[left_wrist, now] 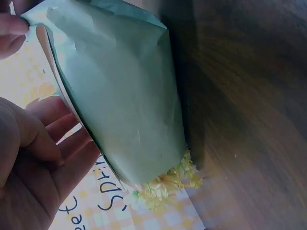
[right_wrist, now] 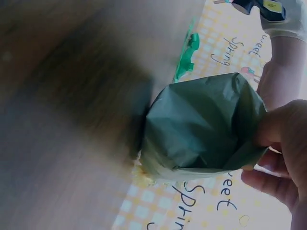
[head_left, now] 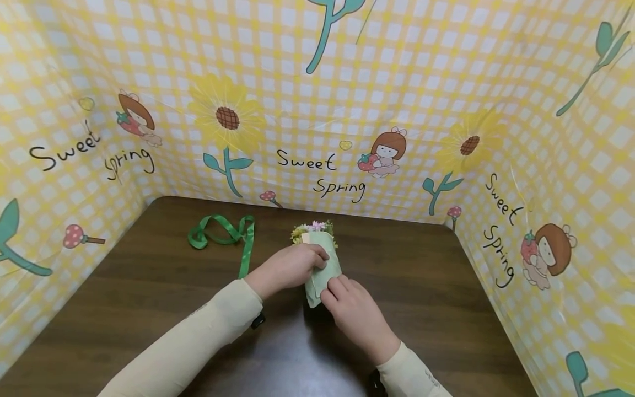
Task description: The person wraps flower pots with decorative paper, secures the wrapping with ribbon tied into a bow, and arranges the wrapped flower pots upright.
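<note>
A small bouquet wrapped in pale green paper (head_left: 329, 269) lies on the table, with pink and yellow flowers (head_left: 315, 226) showing at its far end. From the left, my left hand (head_left: 292, 266) lays its fingers on the paper; in the left wrist view they reach along the paper's overlapping edge, thumb apart from it. My right hand (head_left: 356, 309) pinches the near end of the wrapping paper between thumb and fingers. That near end gapes as an open fold of paper (right_wrist: 201, 129) in the right wrist view. Stems are hidden inside the wrap.
A loose green ribbon (head_left: 218, 237) lies curled on the dark wooden table (head_left: 397, 264), left of the bouquet, one end running toward my left wrist. Yellow checked cloth (head_left: 307, 127) with printed flowers walls the table's back and sides.
</note>
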The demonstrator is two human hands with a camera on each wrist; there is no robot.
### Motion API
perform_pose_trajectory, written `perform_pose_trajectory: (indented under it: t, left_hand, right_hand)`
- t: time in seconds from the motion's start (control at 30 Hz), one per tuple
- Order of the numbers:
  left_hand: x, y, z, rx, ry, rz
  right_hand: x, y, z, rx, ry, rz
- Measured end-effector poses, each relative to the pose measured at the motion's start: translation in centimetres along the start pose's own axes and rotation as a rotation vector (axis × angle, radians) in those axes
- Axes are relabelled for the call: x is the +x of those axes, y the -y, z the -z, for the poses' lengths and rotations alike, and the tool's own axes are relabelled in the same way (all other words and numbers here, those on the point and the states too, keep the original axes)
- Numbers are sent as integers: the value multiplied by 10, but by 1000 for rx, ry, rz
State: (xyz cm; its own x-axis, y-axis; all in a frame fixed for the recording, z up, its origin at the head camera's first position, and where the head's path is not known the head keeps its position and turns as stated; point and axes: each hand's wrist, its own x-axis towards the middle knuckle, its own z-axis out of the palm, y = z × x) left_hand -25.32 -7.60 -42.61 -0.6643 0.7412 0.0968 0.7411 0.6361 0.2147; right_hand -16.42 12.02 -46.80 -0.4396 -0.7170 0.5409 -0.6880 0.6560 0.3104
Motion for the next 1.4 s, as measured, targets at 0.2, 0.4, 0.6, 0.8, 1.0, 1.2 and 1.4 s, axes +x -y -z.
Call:
perform_pose_trajectory:
  t: [0.2, 0.4, 0.6, 0.8, 1.0, 1.2, 1.4]
  left_hand:
    - [0, 3, 2, 7, -13, -35]
    - [1, 7, -1, -30, -6, -30]
    - [2, 9, -1, -32, -10, -34]
    - [0, 8, 1, -54, -26, -33]
    - [-6, 4, -3, -94, -48, 2]
    - [-11, 0, -4, -35, -154, 16]
    - [-8, -4, -8, 63, -154, -25]
  right_hand:
    - [8, 1, 1, -42, 55, 27]
    - [9, 2, 3, -40, 34, 129]
    - [18, 5, 2, -76, 102, 172]
    - [29, -2, 11, -91, 165, 306]
    - [20, -12, 18, 292, 168, -84]
    - [-2, -22, 17, 312, 415, -507]
    - [-14, -18, 2, 229, 423, -545]
